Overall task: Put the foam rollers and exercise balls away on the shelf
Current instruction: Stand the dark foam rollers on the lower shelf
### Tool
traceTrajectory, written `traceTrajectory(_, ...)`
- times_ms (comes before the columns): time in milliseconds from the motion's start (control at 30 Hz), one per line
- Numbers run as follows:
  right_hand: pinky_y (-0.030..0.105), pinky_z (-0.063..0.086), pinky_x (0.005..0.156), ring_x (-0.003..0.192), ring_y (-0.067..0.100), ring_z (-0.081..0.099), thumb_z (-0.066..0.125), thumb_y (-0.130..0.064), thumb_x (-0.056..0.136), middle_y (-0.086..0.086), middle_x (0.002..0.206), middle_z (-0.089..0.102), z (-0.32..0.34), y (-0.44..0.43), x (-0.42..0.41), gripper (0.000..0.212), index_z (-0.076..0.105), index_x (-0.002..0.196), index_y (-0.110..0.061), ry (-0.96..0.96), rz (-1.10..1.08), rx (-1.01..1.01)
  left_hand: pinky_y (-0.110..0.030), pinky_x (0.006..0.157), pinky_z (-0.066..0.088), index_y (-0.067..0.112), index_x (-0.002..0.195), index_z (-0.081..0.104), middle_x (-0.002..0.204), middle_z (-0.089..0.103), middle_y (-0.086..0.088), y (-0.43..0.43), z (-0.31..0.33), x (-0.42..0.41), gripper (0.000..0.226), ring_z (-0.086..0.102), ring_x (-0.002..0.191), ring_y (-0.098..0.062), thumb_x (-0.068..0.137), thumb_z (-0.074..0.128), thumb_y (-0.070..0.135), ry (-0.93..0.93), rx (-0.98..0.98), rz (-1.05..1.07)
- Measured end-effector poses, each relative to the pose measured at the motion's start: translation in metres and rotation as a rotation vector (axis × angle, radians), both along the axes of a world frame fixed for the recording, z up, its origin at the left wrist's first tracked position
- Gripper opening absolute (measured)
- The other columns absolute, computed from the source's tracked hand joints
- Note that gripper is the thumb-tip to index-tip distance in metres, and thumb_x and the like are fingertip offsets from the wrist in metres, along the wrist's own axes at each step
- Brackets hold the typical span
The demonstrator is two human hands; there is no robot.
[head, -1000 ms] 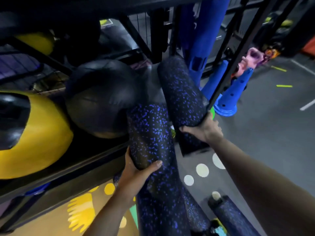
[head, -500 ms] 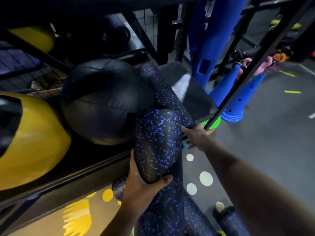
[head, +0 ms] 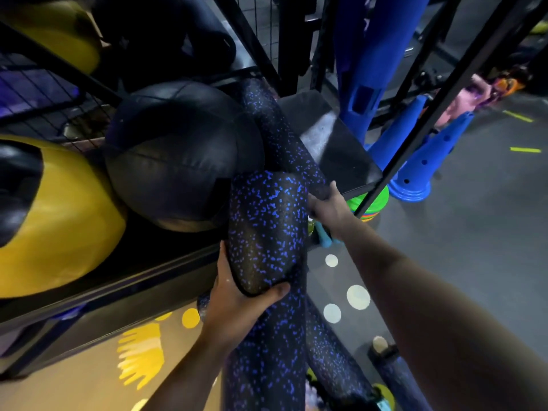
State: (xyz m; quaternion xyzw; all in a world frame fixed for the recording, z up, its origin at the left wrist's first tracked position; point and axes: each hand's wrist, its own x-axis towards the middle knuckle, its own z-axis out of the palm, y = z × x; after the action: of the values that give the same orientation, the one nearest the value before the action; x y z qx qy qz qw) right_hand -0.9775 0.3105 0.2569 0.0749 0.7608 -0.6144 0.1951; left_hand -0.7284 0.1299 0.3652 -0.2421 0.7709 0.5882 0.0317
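Observation:
Two black foam rollers with blue specks lie on the black metal shelf (head: pixel 350 161). The nearer roller (head: pixel 267 226) juts out over the shelf's front edge, and my left hand (head: pixel 237 295) cups its near end from below. The farther roller (head: pixel 278 134) lies behind it beside a black exercise ball (head: pixel 178 155); my right hand (head: pixel 329 206) grips its near end. A yellow and black ball (head: pixel 59 221) sits at the left on the same shelf. More speckled rollers (head: pixel 267 366) stand below my left hand.
Slanted black frame bars (head: pixel 421 126) cross on the right. Blue cones (head: pixel 415 170) and a tall blue post (head: pixel 367 69) stand on the grey floor beyond the shelf. Another roller (head: pixel 397 378) leans at the lower right. Another yellow ball (head: pixel 59 31) rests higher up.
The farther roller has gone from the right side of the shelf to deep beside the black ball, pushed by my right hand. The nearer roller has slid further onto the shelf.

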Motion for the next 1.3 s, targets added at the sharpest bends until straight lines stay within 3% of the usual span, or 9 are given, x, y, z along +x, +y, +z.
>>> traceTrajectory(67,0.026,0.054,0.068,0.083,0.011,0.065,0.077,-0.043,0.087,-0.001,0.109,0.069,0.031,0.019,0.048,0.089,0.029,0.155,-0.012,-0.025,0.025,0.078,-0.041,0.113,0.043,0.075,0.141,0.010,0.144,0.053,0.022,0.006,0.004,0.001,0.129,0.055,0.128,-0.005,0.041,0.092,0.072,-0.053,0.004,0.014)
traceTrajectory(200,0.040,0.051,0.070,0.093,0.024,0.060,0.070,-0.044,0.094,0.017,0.129,0.063,0.057,0.070,0.156,0.072,0.040,0.152,-0.016,-0.219,0.081,0.118,-0.048,0.106,0.049,0.065,0.146,0.019,0.137,0.059,0.022,0.022,0.008,0.004,0.129,0.062,0.122,-0.013,0.043,0.096,0.068,-0.110,0.114,0.051)
traceTrajectory(367,0.038,0.058,0.095,0.119,0.005,0.064,0.079,-0.076,0.062,-0.019,0.131,0.067,0.103,0.134,0.268,0.083,0.052,0.136,-0.049,-0.512,0.294,-0.130,-0.031,0.083,0.058,0.047,0.149,0.031,0.127,0.066,0.015,0.068,0.026,0.005,0.105,0.068,0.104,-0.007,0.065,0.094,0.046,-0.100,0.319,0.196)
traceTrajectory(600,0.057,0.041,0.114,0.132,0.031,0.059,0.101,-0.040,0.056,0.005,0.149,0.056,0.123,0.213,0.282,0.128,0.026,0.159,-0.023,-0.478,0.134,-0.456,-0.049,0.107,0.049,0.040,0.158,0.018,0.143,0.051,0.005,0.136,0.070,-0.048,0.138,0.058,0.122,-0.025,0.045,0.093,0.068,-0.105,0.362,0.322)
traceTrajectory(700,0.068,0.042,0.108,0.132,0.032,0.058,0.094,-0.035,0.070,0.002,0.149,0.057,0.139,0.238,0.268,0.109,0.029,0.157,-0.033,-0.405,0.187,-0.416,-0.045,0.109,0.048,0.029,0.160,0.019,0.149,0.049,0.001,0.154,0.086,-0.081,0.142,0.057,0.126,-0.024,0.045,0.093,0.067,-0.059,0.343,0.328)
traceTrajectory(800,0.056,0.056,0.096,0.124,0.031,0.064,0.098,-0.030,0.059,0.005,0.138,0.065,0.149,0.236,0.247,0.110,0.040,0.152,-0.029,-0.316,0.128,-0.340,-0.043,0.108,0.050,0.019,0.156,0.027,0.146,0.054,-0.002,0.161,0.094,-0.127,0.133,0.059,0.122,-0.022,0.050,0.092,0.067,0.003,0.302,0.297)
traceTrajectory(933,0.038,0.061,0.084,0.114,0.020,0.070,0.101,-0.039,0.045,-0.001,0.128,0.070,0.147,0.199,0.187,0.111,0.050,0.142,-0.031,-0.099,-0.078,-0.219,-0.049,0.117,0.036,0.036,0.162,0.007,0.163,0.036,-0.003,0.157,0.088,-0.194,0.109,0.045,0.141,-0.029,0.078,0.057,0.084,0.074,-0.038,-0.054)
traceTrajectory(1100,0.048,0.057,0.097,0.114,0.017,0.067,0.098,-0.067,0.029,-0.011,0.126,0.066,0.115,0.172,0.056,0.123,0.049,0.137,-0.037,0.028,-0.238,0.104,-0.060,0.123,0.013,0.042,0.159,0.020,0.172,-0.002,-0.002,0.090,0.036,-0.260,0.066,0.000,0.156,-0.039,0.100,0.040,0.064,-0.032,-0.971,-0.674)
traceTrajectory(1300,0.047,0.036,0.116,0.130,0.041,0.041,0.094,-0.054,0.048,0.015,0.137,0.043,0.097,0.118,-0.058,0.118,0.036,0.147,-0.023,0.192,-0.156,0.667,-0.046,0.113,0.041,0.052,0.158,0.009,0.172,-0.004,0.008,0.033,-0.023,-0.277,0.088,0.039,0.143,-0.041,0.092,0.066,0.055,-0.175,-1.085,-0.897)
